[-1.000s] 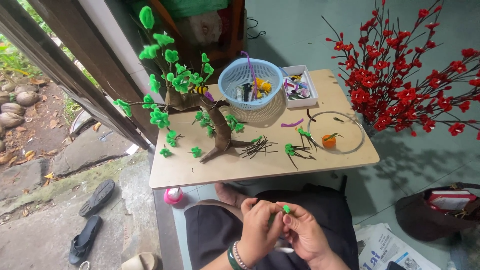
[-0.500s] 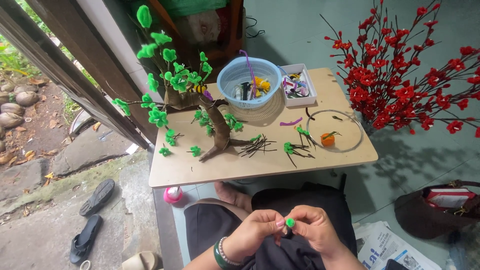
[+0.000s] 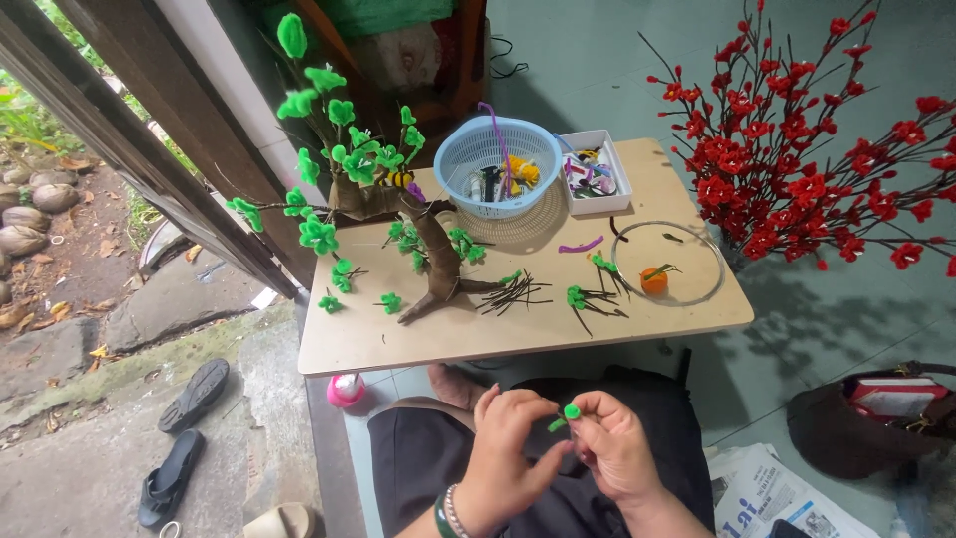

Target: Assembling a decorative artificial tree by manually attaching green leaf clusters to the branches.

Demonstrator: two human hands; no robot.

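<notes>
Both my hands are over my lap, below the front edge of a small wooden table (image 3: 418,344). My left hand (image 3: 508,458) and my right hand (image 3: 617,448) pinch a small green fuzzy pipe-cleaner piece (image 3: 566,415) between their fingertips. On the table stands a brown craft tree (image 3: 428,249) with green pipe-cleaner leaves. Loose green leaf pieces on dark wires (image 3: 588,296) lie near the table's front.
A blue plastic basket (image 3: 498,164) and a white tray (image 3: 597,174) of craft bits stand at the table's back. A clear round lid (image 3: 667,264) holds an orange piece. Red blossom branches (image 3: 817,169) rise at right. Sandals (image 3: 189,428) lie on the floor at left.
My hands have shifted slightly right and up over my lap, still working the green piece between the fingertips. The table objects have not moved.
</notes>
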